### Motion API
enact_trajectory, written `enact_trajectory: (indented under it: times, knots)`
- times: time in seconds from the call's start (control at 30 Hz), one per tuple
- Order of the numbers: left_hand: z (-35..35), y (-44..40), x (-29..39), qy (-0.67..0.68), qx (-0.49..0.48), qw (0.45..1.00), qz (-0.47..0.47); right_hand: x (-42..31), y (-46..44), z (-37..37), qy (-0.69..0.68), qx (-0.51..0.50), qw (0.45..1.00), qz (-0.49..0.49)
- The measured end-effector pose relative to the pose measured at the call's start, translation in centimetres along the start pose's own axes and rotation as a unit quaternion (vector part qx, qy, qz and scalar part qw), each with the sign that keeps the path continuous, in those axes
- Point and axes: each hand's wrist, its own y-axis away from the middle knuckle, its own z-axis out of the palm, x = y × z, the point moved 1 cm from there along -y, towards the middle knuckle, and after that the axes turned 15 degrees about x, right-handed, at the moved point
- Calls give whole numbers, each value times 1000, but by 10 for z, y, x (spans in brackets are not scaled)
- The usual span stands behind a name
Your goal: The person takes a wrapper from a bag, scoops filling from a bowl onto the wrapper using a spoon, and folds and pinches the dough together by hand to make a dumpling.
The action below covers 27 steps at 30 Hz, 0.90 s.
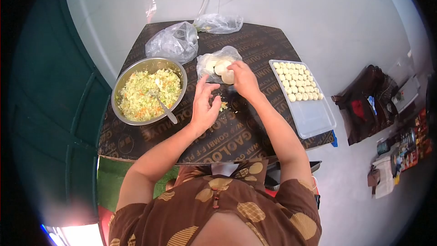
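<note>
On the counter (259, 132), a dough round (228, 78) pinched by the right fingers (238, 67) should be peeled gently; left fingers (203, 83) are released.

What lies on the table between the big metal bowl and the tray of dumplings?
Between bowl and tray, the head view shows a plastic bag, round wrappers, food scraps, the left hand and the right hand.

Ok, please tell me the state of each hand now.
Left hand: open, nothing seen in its grip.
Right hand: closed on the edge of a round wrapper.
</note>
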Motion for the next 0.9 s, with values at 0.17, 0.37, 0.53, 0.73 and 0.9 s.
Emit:
enact_trajectory:
  times: [0.17,0.37,0.53,0.73,0.9]
  knots:
    - [-3,1,-11,0,4,1000,1,-11,-14,21,35,-165,979,-118]
    - [-7,1,-14,-1,16,1000,-20,26,-19,22,292,-135,926,-200]
    - [-3,1,-13,11,10,998,-59,41,-19,4,303,-112,924,-202]
    - [-6,1,-10,5,7,997,-73,14,-18,11,148,-53,983,-98]
    - [-7,1,-15,8,-2,995,-104,14,-7,35,236,-49,968,-71]
